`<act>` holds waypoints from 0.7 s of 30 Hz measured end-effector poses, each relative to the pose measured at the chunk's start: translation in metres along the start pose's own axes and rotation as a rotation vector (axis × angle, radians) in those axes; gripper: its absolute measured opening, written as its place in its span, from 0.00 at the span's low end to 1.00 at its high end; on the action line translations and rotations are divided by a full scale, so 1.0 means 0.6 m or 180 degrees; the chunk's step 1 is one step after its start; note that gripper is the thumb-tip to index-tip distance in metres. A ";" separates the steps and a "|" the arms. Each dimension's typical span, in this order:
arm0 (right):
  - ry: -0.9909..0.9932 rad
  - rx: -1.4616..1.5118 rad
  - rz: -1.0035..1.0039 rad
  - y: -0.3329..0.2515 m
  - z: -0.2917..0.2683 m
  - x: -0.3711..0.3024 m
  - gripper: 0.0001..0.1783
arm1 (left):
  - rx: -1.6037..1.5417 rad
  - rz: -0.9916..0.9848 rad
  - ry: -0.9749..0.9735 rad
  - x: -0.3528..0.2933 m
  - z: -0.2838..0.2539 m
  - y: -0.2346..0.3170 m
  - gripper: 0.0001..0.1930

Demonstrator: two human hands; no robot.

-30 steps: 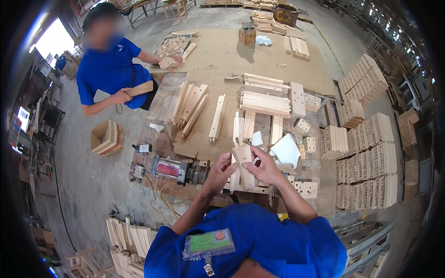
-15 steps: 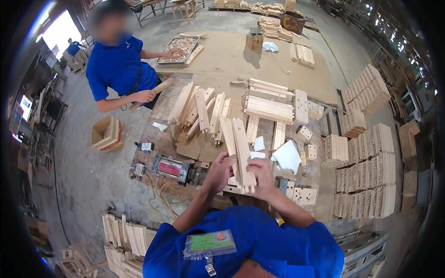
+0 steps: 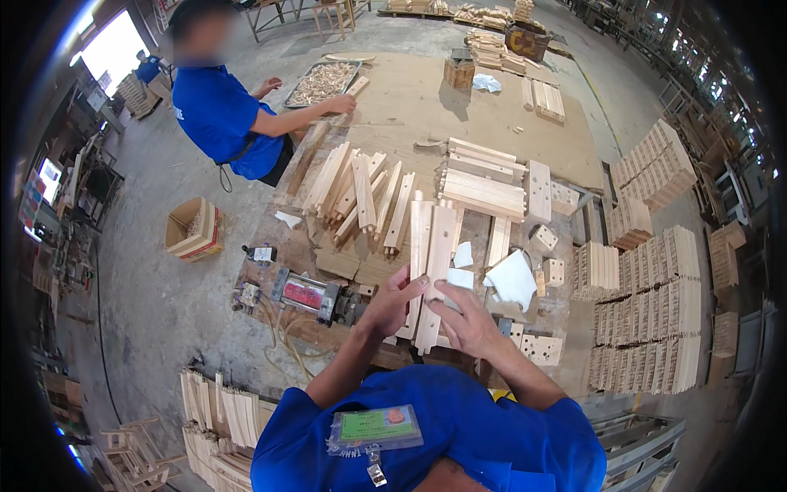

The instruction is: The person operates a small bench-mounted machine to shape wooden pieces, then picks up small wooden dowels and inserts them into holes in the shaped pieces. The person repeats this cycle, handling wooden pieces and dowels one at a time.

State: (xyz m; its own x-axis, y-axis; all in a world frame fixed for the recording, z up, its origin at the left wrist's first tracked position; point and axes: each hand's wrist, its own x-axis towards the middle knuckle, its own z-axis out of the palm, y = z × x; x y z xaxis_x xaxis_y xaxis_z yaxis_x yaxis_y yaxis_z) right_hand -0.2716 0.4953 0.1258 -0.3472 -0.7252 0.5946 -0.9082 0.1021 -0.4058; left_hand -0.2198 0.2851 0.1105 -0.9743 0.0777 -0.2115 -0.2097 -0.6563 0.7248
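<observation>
Two pale wooden slats with dowel-like pegs at their ends stand side by side before me, a left slat (image 3: 418, 246) and a right slat (image 3: 438, 262). My left hand (image 3: 392, 305) is closed on the left slat, its thumb against the front. My right hand (image 3: 469, 318) grips the right slat's edge with its fingertips. Just beyond lies a loose pile of similar slats (image 3: 361, 193). Farther right, a neat stack of slats (image 3: 484, 193) rests on crosswise pieces. The slats partly hide a bench fixture near my body.
A clamp device (image 3: 303, 293) with hoses sits left on the bench. White sheets (image 3: 512, 279) and drilled blocks (image 3: 543, 348) lie right. Tall slat stacks (image 3: 648, 312) stand beyond. A co-worker (image 3: 225, 115) leans over beside a tray of dowels (image 3: 321, 84); a carton (image 3: 194, 230) stands on the floor.
The two slats in my hands have come closer together and more upright. My right hand has shifted to the slat's edge. The co-worker has leaned in and set down a wooden piece.
</observation>
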 end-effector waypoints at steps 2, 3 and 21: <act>-0.0014 -0.0400 -0.0025 0.004 -0.020 0.030 0.32 | 0.0283 -0.0023 0.0005 -0.005 -0.013 -0.010 0.23; -0.0012 -0.0650 -0.0010 0.010 -0.033 0.039 0.33 | 0.0432 0.0016 -0.0077 -0.006 -0.003 -0.004 0.24; 0.0799 0.2815 0.3136 0.018 0.032 0.018 0.22 | 0.1179 0.0404 0.0139 -0.003 0.031 -0.021 0.21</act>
State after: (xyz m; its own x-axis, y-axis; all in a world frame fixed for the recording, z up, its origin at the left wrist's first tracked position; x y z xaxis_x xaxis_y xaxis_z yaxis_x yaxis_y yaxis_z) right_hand -0.2807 0.4756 0.1147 -0.8826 -0.4518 -0.1302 0.1632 -0.0346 -0.9860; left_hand -0.2171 0.3073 0.1141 -0.9916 -0.0238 -0.1269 -0.1112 -0.3426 0.9329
